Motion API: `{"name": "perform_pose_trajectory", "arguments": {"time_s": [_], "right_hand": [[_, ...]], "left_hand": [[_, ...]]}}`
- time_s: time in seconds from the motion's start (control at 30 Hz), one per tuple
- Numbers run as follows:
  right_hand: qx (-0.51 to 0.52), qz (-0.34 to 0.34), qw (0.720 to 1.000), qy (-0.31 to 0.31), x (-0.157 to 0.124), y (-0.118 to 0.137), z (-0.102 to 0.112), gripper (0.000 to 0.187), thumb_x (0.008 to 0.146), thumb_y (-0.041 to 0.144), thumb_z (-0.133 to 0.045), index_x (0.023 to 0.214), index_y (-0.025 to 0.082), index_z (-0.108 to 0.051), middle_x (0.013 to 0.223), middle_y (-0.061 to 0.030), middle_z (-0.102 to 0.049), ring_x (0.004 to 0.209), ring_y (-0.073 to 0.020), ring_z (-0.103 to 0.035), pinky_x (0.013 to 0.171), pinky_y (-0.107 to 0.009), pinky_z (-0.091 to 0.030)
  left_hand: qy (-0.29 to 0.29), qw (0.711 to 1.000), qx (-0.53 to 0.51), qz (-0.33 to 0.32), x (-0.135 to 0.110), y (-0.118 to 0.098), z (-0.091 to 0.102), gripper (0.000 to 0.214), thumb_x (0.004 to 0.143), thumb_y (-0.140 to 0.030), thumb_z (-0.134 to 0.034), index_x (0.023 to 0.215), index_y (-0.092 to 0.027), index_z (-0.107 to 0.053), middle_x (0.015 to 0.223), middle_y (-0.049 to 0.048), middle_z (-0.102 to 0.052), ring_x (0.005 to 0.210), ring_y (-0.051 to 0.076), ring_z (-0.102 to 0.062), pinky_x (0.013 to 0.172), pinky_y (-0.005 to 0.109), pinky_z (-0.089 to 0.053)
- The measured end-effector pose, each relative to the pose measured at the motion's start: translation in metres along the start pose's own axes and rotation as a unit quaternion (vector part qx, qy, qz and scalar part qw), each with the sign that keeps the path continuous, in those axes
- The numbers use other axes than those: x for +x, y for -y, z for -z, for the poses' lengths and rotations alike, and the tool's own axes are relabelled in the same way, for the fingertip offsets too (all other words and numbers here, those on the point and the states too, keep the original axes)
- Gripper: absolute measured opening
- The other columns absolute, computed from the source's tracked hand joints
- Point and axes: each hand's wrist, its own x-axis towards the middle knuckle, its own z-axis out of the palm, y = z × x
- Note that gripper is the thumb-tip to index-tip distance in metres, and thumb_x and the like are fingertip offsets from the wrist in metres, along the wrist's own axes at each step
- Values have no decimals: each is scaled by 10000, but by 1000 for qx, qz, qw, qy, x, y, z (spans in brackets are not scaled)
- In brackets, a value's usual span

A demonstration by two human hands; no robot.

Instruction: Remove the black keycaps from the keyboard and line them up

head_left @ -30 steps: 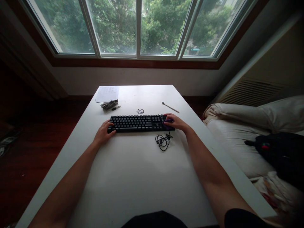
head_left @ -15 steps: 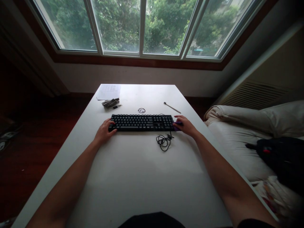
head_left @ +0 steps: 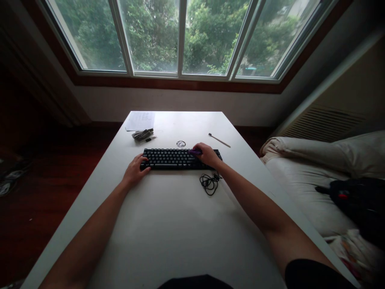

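A black keyboard (head_left: 168,159) lies across the white table. My left hand (head_left: 134,170) grips its left end, thumb along the front edge and fingers at the side. Over the keyboard's right part is my right hand (head_left: 207,155), with its fingers closed on a small purple tool (head_left: 195,152) pointing left at the keys. The tool's exact kind cannot be made out, and the hand hides many keys on that side. A bundled black cable (head_left: 209,184) rests in front of the keyboard's right end.
Behind the keyboard are a thin stick with a dark tip (head_left: 219,140), a small round item (head_left: 181,143) and a greyish bundle (head_left: 142,134). Paper (head_left: 140,120) covers the table's (head_left: 168,224) far left corner. A pale sofa (head_left: 303,188) with a dark bag (head_left: 357,208) stands to the right.
My right hand has moved left with the purple tool, from the keyboard's right end to above its keys. My left hand keeps its grip. The whole view has shifted slightly.
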Motion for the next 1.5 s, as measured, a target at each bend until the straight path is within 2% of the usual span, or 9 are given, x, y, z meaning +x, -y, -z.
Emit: {"name": "perform_pose_trajectory", "arguments": {"time_s": [0.1,0.3,0.53,0.67,0.77,0.9,1.13,1.4,1.5], "right_hand": [[-104,22,994,-25,9,11,-11,238,888,184,-593,1092,255,-694,1097,-77,-657,996,-247,-609,822,-347,-486],[-169,75,981,54,4,25,-21,294,855,67,-573,1057,240,-699,1047,-85,-656,985,-242,-591,791,-331,-477],[-160,110,974,113,-19,57,-26,275,852,71,-590,1057,227,-685,1057,-91,-660,996,-244,-607,785,-316,-471],[-77,144,972,171,-22,68,-20,289,862,82,-603,1075,250,-704,1072,-48,-679,956,-201,-635,809,-288,-473],[-51,124,982,133,-13,65,-15,311,859,80,-616,1115,237,-699,1095,-44,-681,990,-190,-632,861,-282,-465],[-151,43,987,34,4,57,-16,269,908,103,-576,1141,182,-683,1134,-104,-664,1063,-219,-582,883,-303,-454],[-232,31,969,76,8,78,-44,270,911,61,-522,1096,170,-685,1137,-123,-655,1072,-238,-554,859,-306,-454],[-134,226,948,179,-15,114,-73,286,948,95,-532,1168,194,-687,1111,-101,-651,1047,-206,-561,805,-273,-460],[-82,216,964,130,-6,109,-72,288,946,107,-562,1184,211,-684,1112,-79,-657,1062,-186,-576,866,-262,-463]], "left_hand": [[2,1000,2,4,0,-1,2,367,849,-416,-664,1181,-270,-604,1518,87,-478,1414,314,-466,1174,518,-412],[4,1000,0,7,0,-3,3,363,850,-427,-664,1171,-267,-610,1541,82,-457,1405,321,-474,1170,518,-417],[3,1000,7,3,0,-2,3,355,856,-426,-663,1168,-266,-611,1518,83,-474,1398,323,-479,1169,516,-419],[3,1000,8,2,0,0,3,351,860,-418,-660,1171,-261,-610,1523,84,-469,1400,323,-474,1170,518,-417],[3,1000,9,3,-1,0,3,359,856,-405,-662,1180,-259,-610,1524,83,-467,1403,316,-472,1170,510,-418],[4,1000,13,1,-1,1,4,356,859,-403,-661,1180,-257,-611,1531,85,-461,1407,315,-468,1170,509,-416],[2,1000,12,2,-1,-1,5,348,858,-397,-667,1171,-258,-608,1530,84,-464,1397,317,-478,1164,514,-423],[-5,1000,10,-2,-1,3,3,362,847,-380,-684,1181,-264,-606,1526,77,-468,1377,307,-497,1160,509,-428],[-7,1000,6,-6,-1,5,2,365,846,-381,-684,1183,-263,-609,1522,77,-473,1384,306,-491,1157,508,-430]]}}
